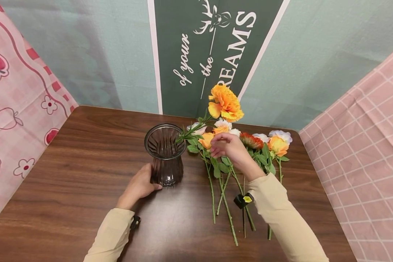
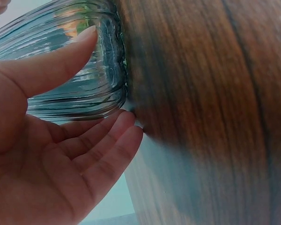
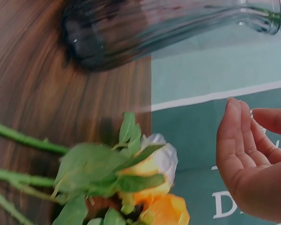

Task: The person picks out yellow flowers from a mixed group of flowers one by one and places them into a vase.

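A dark, clear ribbed glass vase (image 1: 168,171) stands upright on the table. My left hand (image 1: 142,186) holds it low at its left side; the left wrist view shows the thumb across the glass (image 2: 79,82) and the fingers at its lower side. An orange carnation (image 1: 226,103) leans far to the right out of the vase, its leafy stem (image 1: 185,135) at the rim. My right hand (image 1: 230,149) hovers right of the vase with fingers loosely bent. Between thumb and fingers of that hand (image 3: 253,164), the right wrist view shows nothing held.
Several loose flowers lie right of the vase, among them an orange rose (image 1: 206,140), a red bloom (image 1: 251,141) and a pale orange rose (image 1: 278,145). Their green stems (image 1: 227,214) point toward the near edge. Cloth-covered walls border the wooden table (image 1: 68,174) at the back and both sides.
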`<state>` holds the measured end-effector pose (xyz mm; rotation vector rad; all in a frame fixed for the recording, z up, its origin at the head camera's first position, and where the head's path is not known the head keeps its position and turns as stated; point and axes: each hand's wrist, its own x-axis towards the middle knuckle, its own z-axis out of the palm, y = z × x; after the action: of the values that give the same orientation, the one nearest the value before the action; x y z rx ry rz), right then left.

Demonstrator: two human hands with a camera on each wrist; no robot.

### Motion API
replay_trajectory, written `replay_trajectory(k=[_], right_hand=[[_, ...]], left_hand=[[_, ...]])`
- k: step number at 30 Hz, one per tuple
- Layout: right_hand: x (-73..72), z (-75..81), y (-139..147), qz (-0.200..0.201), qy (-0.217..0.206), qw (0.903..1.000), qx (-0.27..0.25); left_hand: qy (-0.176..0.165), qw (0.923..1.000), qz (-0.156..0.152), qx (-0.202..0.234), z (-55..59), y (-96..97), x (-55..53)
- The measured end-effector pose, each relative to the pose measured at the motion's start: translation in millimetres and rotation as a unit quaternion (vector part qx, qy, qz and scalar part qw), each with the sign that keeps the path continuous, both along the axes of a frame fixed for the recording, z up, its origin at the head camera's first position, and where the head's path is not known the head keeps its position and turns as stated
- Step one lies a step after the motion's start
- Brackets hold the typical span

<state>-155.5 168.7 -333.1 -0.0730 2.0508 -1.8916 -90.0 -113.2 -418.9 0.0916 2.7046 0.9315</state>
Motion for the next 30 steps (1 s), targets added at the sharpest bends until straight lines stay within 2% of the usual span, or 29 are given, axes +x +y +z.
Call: replay_trajectory(k=[11,21,28,30], right_hand=[[3.4,-16.5,32,-0.029,-0.014,0.9993,0.018],[9.4,-28.9,57,-0.061,-0.028,0.9948,0.077],[14.9,-42.0,70,-0.050,-0.028,0.9929,0.104],[14.8,-54.0,77,-0.034,-0.018,0.9955,0.087]], left_hand=[[0.005,1.0000,0.002,0.005,-0.5,-0.1,-0.1],[0.003,1.0000,0.001,0.006,-1.7,-0.6,0.0],[0.005,0.9999,0.002,0.013,-1.9,-0.8,0.0],[0.006,0.9999,0.001,0.013,-1.9,-0.8,0.0]])
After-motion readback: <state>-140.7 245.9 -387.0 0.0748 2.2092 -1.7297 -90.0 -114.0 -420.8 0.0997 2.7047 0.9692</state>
